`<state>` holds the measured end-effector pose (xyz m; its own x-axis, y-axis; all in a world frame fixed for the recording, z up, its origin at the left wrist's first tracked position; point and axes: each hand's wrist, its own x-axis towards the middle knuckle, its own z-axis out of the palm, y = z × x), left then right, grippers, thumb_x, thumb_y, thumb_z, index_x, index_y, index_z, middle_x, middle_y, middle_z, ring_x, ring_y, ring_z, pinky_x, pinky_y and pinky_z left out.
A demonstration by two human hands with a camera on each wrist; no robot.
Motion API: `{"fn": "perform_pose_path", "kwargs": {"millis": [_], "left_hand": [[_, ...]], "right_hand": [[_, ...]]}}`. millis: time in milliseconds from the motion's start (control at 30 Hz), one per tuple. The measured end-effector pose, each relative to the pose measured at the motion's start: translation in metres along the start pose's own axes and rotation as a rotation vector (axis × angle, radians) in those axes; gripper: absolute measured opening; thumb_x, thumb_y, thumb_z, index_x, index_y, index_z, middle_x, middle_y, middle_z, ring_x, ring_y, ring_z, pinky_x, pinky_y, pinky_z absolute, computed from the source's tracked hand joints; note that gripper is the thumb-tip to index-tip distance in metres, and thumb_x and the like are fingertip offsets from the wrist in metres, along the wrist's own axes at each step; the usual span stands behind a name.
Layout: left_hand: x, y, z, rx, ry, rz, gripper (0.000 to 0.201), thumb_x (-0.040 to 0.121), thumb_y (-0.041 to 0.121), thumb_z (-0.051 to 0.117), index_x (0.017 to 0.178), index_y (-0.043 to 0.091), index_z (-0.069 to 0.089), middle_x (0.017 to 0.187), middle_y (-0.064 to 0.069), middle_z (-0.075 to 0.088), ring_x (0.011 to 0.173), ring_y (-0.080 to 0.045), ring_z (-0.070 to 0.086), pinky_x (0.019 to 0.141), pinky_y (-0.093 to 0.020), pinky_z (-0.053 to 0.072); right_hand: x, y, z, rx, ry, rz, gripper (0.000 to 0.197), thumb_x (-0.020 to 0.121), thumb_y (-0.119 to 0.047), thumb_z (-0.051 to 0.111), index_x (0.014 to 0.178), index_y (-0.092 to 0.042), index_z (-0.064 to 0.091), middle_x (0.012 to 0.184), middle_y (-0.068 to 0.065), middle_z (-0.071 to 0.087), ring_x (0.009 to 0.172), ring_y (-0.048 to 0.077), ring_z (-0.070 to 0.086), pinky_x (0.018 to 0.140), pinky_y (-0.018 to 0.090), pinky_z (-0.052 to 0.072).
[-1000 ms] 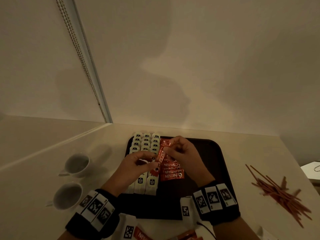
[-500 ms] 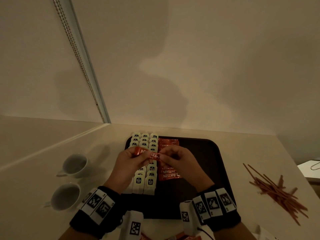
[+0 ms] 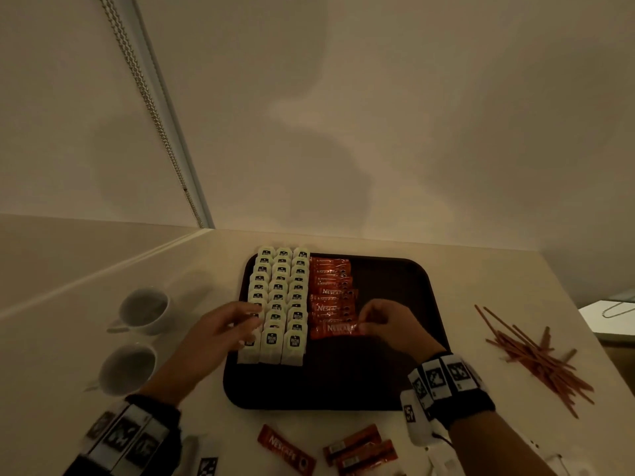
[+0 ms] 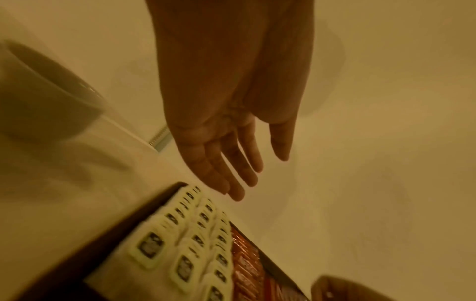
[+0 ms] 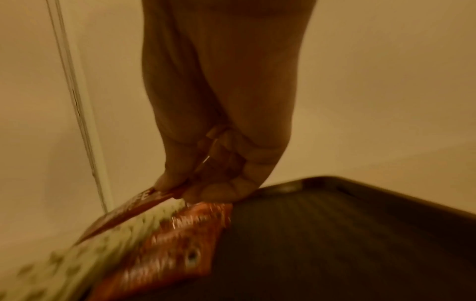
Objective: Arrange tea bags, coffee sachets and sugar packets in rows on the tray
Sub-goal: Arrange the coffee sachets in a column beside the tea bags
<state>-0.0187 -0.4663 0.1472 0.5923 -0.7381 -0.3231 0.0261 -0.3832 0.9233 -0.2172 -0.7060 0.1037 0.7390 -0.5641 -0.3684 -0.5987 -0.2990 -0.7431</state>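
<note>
A dark tray holds three rows of white tea bags along its left side and a column of red coffee sachets beside them. My right hand pinches the right end of one red coffee sachet at the near end of that column; the right wrist view shows thumb and fingers closed on the sachet. My left hand hovers with straight fingers over the left tea bag row and holds nothing; in the left wrist view the left hand is spread above the tea bags.
Two white cups stand left of the tray. Loose coffee sachets lie on the counter in front of it. A pile of thin brown sugar sticks lies to the right. A wall rises close behind the tray.
Both hands held the sachet over the tea bags before. The left hand has let go and drawn back left; the right hand has carried the sachet down to the near end of the coffee column.
</note>
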Motion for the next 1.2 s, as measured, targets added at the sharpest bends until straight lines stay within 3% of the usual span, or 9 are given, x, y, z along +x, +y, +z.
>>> {"fn": "perform_pose_path", "kwargs": {"millis": [167, 300, 433, 600, 800, 867, 1033, 1100, 1200], "left_hand": [[-0.032, -0.038, -0.037, 0.133, 0.005, -0.070, 0.017, 0.093, 0.008, 0.055, 0.098, 0.020, 0.066, 0.088, 0.007, 0.072, 0.073, -0.013, 0.067, 0.070, -0.029, 0.051], [-0.055, -0.065, -0.059, 0.078, 0.065, -0.162, 0.009, 0.086, 0.018, 0.064, 0.090, 0.021, 0.071, 0.086, -0.004, 0.073, 0.069, -0.018, 0.068, 0.069, -0.036, 0.050], [-0.076, -0.086, -0.075, 0.074, 0.135, -0.274, 0.020, 0.091, 0.000, 0.053, 0.093, 0.013, 0.068, 0.081, -0.008, 0.073, 0.076, -0.033, 0.065, 0.070, -0.036, 0.047], [-0.097, -0.106, -0.085, 0.078, 0.166, -0.404, 0.014, 0.092, 0.007, 0.055, 0.095, 0.009, 0.068, 0.085, -0.012, 0.072, 0.081, -0.038, 0.063, 0.072, -0.037, 0.046], [-0.120, -0.122, -0.082, 0.225, 0.050, -0.448, 0.011, 0.090, 0.011, 0.059, 0.097, 0.014, 0.068, 0.087, -0.009, 0.071, 0.079, -0.033, 0.064, 0.070, -0.034, 0.045], [-0.121, -0.121, -0.073, 0.335, -0.030, -0.402, 0.013, 0.089, 0.017, 0.062, 0.094, 0.028, 0.069, 0.088, -0.003, 0.071, 0.075, -0.023, 0.067, 0.068, -0.030, 0.048], [-0.106, -0.109, -0.007, 0.519, -0.312, -0.068, 0.023, 0.089, 0.028, 0.062, 0.098, 0.049, 0.060, 0.108, 0.014, 0.063, 0.089, -0.001, 0.061, 0.079, -0.014, 0.047], [-0.100, -0.104, 0.028, 0.696, -0.416, 0.093, 0.032, 0.092, 0.032, 0.056, 0.120, 0.043, 0.045, 0.131, 0.020, 0.042, 0.119, 0.003, 0.044, 0.096, -0.008, 0.031], [-0.087, -0.113, 0.063, 0.932, -0.436, 0.280, 0.056, 0.092, 0.031, 0.054, 0.144, 0.030, 0.031, 0.148, 0.010, 0.027, 0.138, -0.009, 0.024, 0.109, -0.020, 0.018]], "right_hand": [[0.007, 0.026, 0.025, -0.037, -0.031, 0.068, 0.015, 0.081, -0.013, 0.069, 0.081, -0.025, 0.060, 0.100, -0.008, 0.062, 0.097, 0.008, 0.058, 0.092, 0.029, 0.048], [0.015, 0.027, 0.038, -0.064, 0.079, 0.078, 0.019, 0.080, -0.013, 0.071, 0.077, -0.027, 0.058, 0.088, -0.012, 0.058, 0.086, 0.003, 0.054, 0.084, 0.023, 0.045], [0.022, 0.027, 0.045, -0.088, 0.149, 0.091, 0.015, 0.081, -0.014, 0.071, 0.080, -0.023, 0.059, 0.085, -0.012, 0.057, 0.079, -0.002, 0.051, 0.069, 0.010, 0.037], [0.028, 0.030, 0.049, -0.124, 0.202, 0.107, 0.018, 0.080, -0.018, 0.071, 0.088, -0.017, 0.055, 0.093, 0.000, 0.060, 0.086, 0.011, 0.056, 0.077, 0.022, 0.045], [0.008, 0.018, 0.043, -0.163, 0.356, 0.016, 0.025, 0.080, -0.025, 0.071, 0.096, -0.015, 0.054, 0.097, 0.000, 0.056, 0.084, 0.010, 0.053, 0.072, 0.017, 0.041], [-0.021, 0.001, 0.037, -0.136, 0.249, -0.090, 0.023, 0.081, -0.026, 0.070, 0.098, -0.019, 0.056, 0.097, -0.007, 0.055, 0.084, 0.003, 0.053, 0.071, 0.012, 0.040], [-0.106, -0.012, 0.058, -0.524, -0.486, -0.151, 0.050, 0.076, -0.039, 0.072, 0.121, -0.027, 0.052, 0.115, -0.008, 0.053, 0.104, 0.009, 0.052, 0.092, 0.027, 0.046], [-0.125, 0.007, 0.077, -0.734, -0.529, -0.190, 0.079, 0.070, -0.048, 0.075, 0.137, -0.026, 0.039, 0.134, -0.003, 0.042, 0.120, 0.017, 0.042, 0.104, 0.034, 0.039], [-0.139, 0.035, 0.095, -0.841, -0.505, -0.187, 0.113, 0.062, -0.056, 0.077, 0.149, -0.024, 0.012, 0.154, 0.000, 0.016, 0.140, 0.022, 0.017, 0.115, 0.041, 0.018]]}}
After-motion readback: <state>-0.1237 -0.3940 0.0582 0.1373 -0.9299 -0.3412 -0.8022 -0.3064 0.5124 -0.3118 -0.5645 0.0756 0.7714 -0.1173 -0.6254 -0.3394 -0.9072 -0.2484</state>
